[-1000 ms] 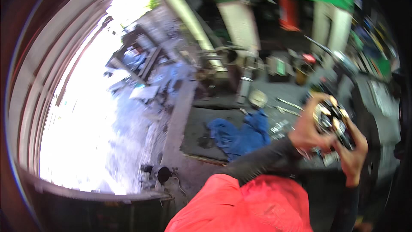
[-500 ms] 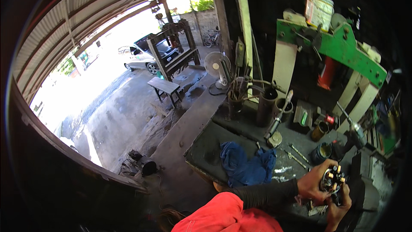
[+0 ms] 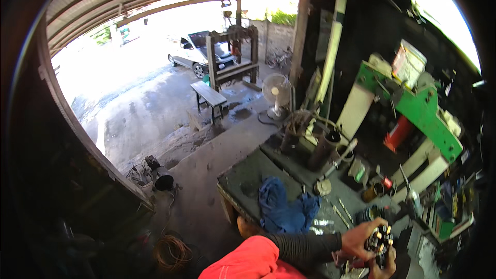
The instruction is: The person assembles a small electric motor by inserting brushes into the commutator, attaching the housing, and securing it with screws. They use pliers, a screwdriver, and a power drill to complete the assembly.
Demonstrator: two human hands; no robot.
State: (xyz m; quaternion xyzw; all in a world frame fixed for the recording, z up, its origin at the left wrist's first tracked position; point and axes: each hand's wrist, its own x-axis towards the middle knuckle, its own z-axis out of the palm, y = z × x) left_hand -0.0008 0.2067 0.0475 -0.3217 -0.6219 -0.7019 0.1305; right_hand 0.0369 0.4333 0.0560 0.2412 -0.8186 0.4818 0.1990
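Close to the bench's right end, both hands hold a round, dark metal part with several copper-coloured stubs standing up from its face. My left hand is closed round its left side, the thumb and fingers along the rim. From below, my right hand grips the lower right side. The palms and the part's underside are hidden. A crumpled blue cloth lies on the bench to the left of the hands. Two slim wrenches rest just beyond my left hand.
Tools and tins crowd the dark workbench, among them a tall dark cylinder and a drill-like tool. A green press frame stands behind. Farther off are a fan, a bench and coiled wire on the floor.
The view has turned, so the surroundings sit differently in the picture. Both hands still hold the round part, now lower and further left in view.
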